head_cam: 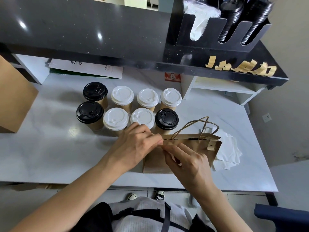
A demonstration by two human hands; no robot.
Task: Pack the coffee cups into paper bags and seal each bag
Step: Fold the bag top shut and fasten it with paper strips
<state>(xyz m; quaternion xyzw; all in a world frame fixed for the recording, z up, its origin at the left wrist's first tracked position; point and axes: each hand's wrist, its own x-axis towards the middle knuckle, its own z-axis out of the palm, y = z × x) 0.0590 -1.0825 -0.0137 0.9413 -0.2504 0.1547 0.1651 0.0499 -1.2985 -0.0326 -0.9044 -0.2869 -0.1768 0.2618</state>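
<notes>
Eight cups waiting: lidded coffee cups (128,108) standing in two rows on the white table (50,156), just behind the hands, none bagged yet by the look of it.
Bag position: brown paper bag (192,148) standing near the front edge, right of centre, mouth pressed nearly flat, twine handles (197,128) looping up above the rim.
Left hand: left hand (135,146) reaching in from the left, fingertips pinching the left corner of the bag's top edge.
Right hand: right hand (187,163) coming from below, thumb and forefinger curled and nipping the same corner on the near side; whether also holding a strip of tape, cannot tell.
Step in hand: probably parting the mouth at that corner to open the bag, though pressing it closed cannot be ruled out.
Doing it well: pull the two paper layers apart evenly, keep the handles clear of the opening, square out the base so a cup sits upright.
Watch for: the black-lidded cup (166,120) just behind the bag, easy to knock.
Tape supply: tan tape strips (240,66) stuck along the dark shelf edge, well apart, ready for sealing.
Nearby: white paper sheets (229,151) lying beside the bag on the right.
</notes>
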